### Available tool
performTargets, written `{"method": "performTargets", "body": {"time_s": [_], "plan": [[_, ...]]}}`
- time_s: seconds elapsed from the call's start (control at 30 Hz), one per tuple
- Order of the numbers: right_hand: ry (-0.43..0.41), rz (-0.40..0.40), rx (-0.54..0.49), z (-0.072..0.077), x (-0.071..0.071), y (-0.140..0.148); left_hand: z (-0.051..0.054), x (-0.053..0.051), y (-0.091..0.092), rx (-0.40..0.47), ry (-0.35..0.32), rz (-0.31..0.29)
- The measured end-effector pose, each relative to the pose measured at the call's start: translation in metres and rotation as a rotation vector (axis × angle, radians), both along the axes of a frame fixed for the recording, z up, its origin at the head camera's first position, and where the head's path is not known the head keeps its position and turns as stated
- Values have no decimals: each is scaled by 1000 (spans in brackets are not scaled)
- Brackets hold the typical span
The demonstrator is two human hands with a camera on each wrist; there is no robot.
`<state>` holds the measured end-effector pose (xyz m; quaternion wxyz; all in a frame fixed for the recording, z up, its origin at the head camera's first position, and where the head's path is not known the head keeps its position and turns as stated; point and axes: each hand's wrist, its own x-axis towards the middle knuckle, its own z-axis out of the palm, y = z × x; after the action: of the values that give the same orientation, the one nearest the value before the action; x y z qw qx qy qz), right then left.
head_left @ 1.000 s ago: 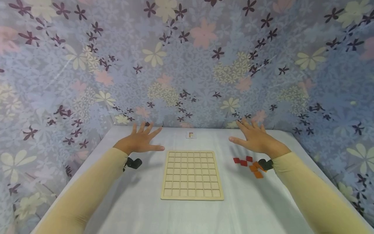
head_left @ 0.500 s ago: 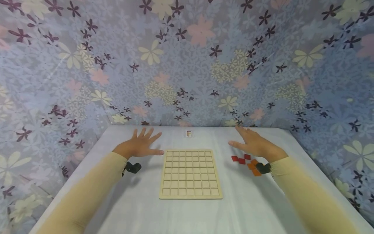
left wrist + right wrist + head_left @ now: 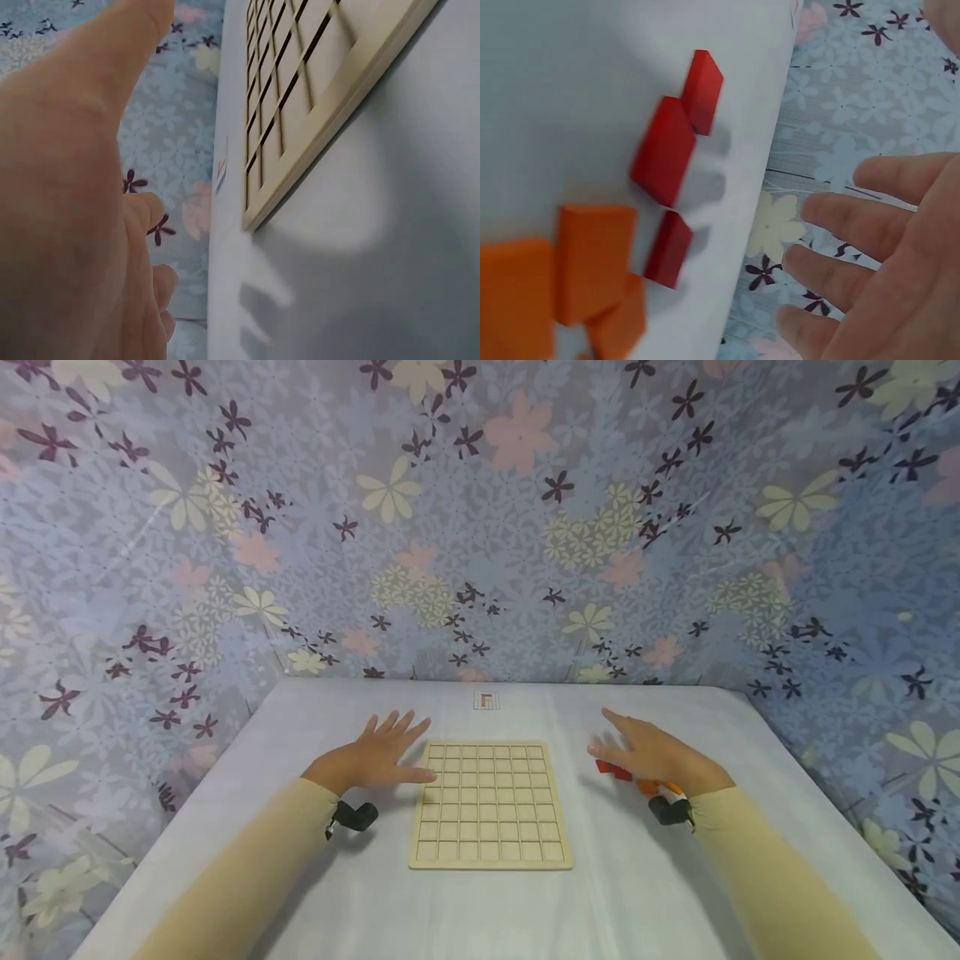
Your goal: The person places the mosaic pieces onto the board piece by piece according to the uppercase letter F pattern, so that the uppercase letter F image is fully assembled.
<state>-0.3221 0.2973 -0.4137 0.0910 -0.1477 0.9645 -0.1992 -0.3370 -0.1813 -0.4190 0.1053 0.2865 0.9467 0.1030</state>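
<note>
A square wooden grid board [image 3: 489, 866] lies on the middle of the white table. My left hand [image 3: 375, 757] hovers at the board's far left corner with fingers spread, the thumb tip overlapping its left edge in the head view. On the other side, my right hand [image 3: 656, 753] is held above a small group of tiles, fingers straight and holding nothing. Several red tiles [image 3: 664, 152] and orange tiles [image 3: 596, 262] show in the right wrist view, lying loose on the cloth. From the head camera, the right hand partly hides them.
A small printed card [image 3: 486, 700] with a grid pattern lies near the table's far edge, behind the board. Floral fabric [image 3: 480, 527] hangs behind and at both sides of the white-covered table [image 3: 495, 918]. Each wrist carries a dark camera mount.
My left hand has moved right and nearer, toward the board. The right hand has come lower and nearer, covering more of the tiles. Board and card stay put.
</note>
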Motion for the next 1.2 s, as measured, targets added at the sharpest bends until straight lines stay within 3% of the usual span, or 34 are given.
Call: {"method": "performTargets", "body": {"time_s": [0.23, 0.53, 0.83, 1.03, 1.2], "plan": [[15, 63, -59, -18, 9, 5, -23, 13, 7, 53, -22, -18], [68, 119, -118, -35, 12, 11, -35, 23, 15, 46, -19, 7], [187, 85, -126, -45, 13, 11, -43, 27, 19, 10, 1, -22], [198, 7, -118, -47, 11, 8, -44, 31, 19, 28, -1, -37], [227, -12, -131, -47, 11, 6, -45, 33, 18, 21, 10, -40]]}}
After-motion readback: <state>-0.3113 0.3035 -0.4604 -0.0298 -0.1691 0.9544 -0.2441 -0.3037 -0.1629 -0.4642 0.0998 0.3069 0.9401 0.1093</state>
